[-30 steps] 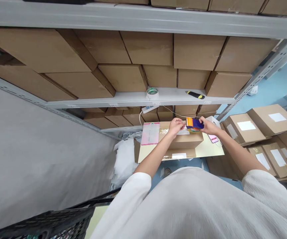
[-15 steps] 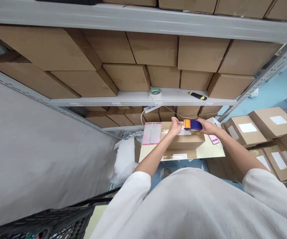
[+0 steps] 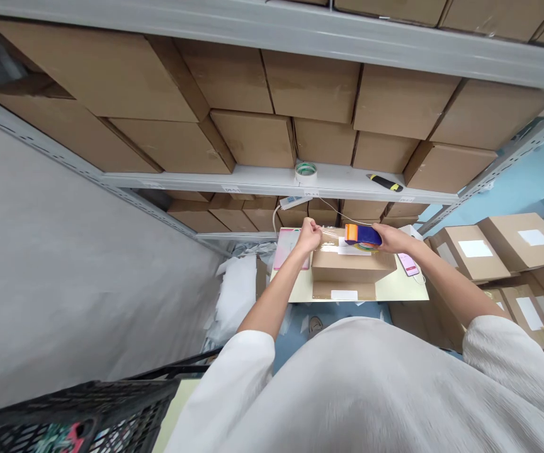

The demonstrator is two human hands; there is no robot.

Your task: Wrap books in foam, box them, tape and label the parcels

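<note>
A closed cardboard box (image 3: pixel 347 267) lies on the pale yellow table (image 3: pixel 402 290), with a white label partly showing on top. My right hand (image 3: pixel 391 238) grips a blue and orange tape dispenser (image 3: pixel 363 235) above the box. Clear packing tape (image 3: pixel 331 238) stretches from the dispenser toward the box's left end. There my left hand (image 3: pixel 310 234) pinches the tape's free end, its fingers closed. Under that hand lies a pink-edged sheet (image 3: pixel 285 248), partly covered. Below the box's front edge, another cardboard piece (image 3: pixel 322 290) carries a white label.
Shelves ahead hold rows of cardboard boxes (image 3: pixel 317 85). A tape roll (image 3: pixel 306 172) and a utility knife (image 3: pixel 385 182) rest on the shelf edge. At the table's right lies a phone (image 3: pixel 408 265). Labelled boxes (image 3: pixel 475 251) are stacked rightward; a black crate (image 3: pixel 125 409) stands lower left.
My left hand has moved left, away from the dispenser, drawing out a strip of clear tape. My right hand keeps its hold on the dispenser. The camera view has shifted slightly.
</note>
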